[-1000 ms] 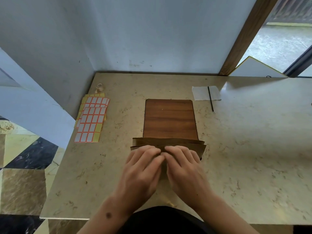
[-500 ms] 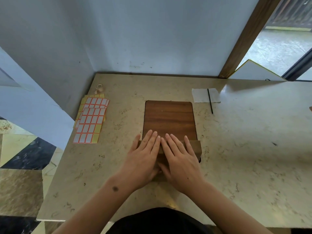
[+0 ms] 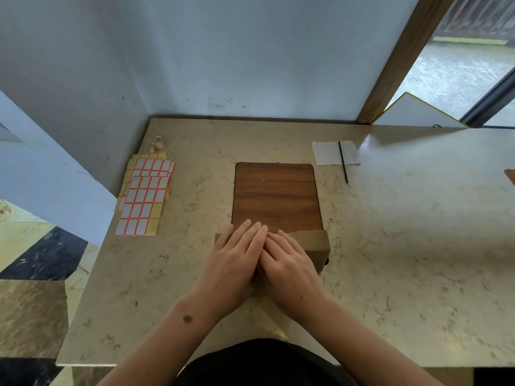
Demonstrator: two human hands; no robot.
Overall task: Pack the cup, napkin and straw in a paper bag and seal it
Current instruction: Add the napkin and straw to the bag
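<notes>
Paper bag: brown, lying flat at near edge of wooden board, mostly covered by both hands; only right end and a sliver at left showing. Left hand: palm down on bag, fingers straight and close together, tips reaching onto board. Right hand: palm down beside it, fingers extended flat on bag, touching left hand along inner edge. Neither hand curled round anything; both pressing flat.

Napkin: white, flat on tabletop beyond board's far right corner, well apart from bag. Straw: thin, black, lying across napkin with near end overhanging onto tabletop. Cup: not made out; possibly inside bag, cannot tell.

Label sheets: stack of white stickers with orange borders on yellow backing, fanned at left side of tabletop, well apart from board. Tape roll: small, pale, just beyond sheets near wall corner. White panel with yellow edge leaning at far right, by wooden door frame.
</notes>
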